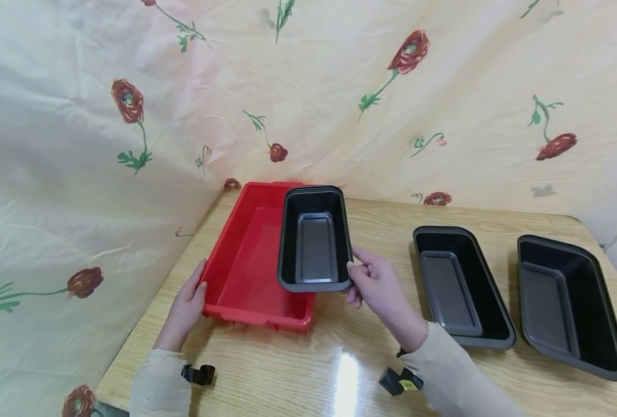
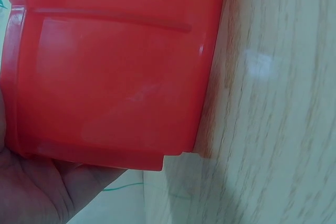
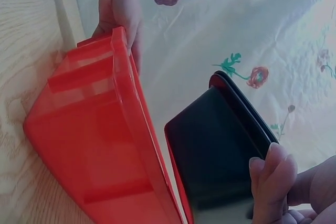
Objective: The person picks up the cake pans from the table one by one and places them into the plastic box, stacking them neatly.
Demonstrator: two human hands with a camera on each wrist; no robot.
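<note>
A black loaf pan [image 1: 316,243] is held over the right side of a red plastic bin [image 1: 251,255], its hollow facing up. My right hand [image 1: 378,284] pinches the pan's rim at the near right corner, thumb on top. In the right wrist view the outer wall of the loaf pan [image 3: 215,145] shows just past the bin's rim, with fingertips [image 3: 275,166] at its edge. At the bin's near left corner, my left hand [image 1: 186,304] grips the rim. From the left wrist view, the bin's outer wall [image 2: 110,87] hides most of those fingers.
Two more black loaf pans, a nearer one [image 1: 451,289] and a farther-right one [image 1: 558,307], lie on the right of the wooden table [image 1: 267,370]. A flowered cloth [image 1: 329,87] hangs behind the table and along its left side.
</note>
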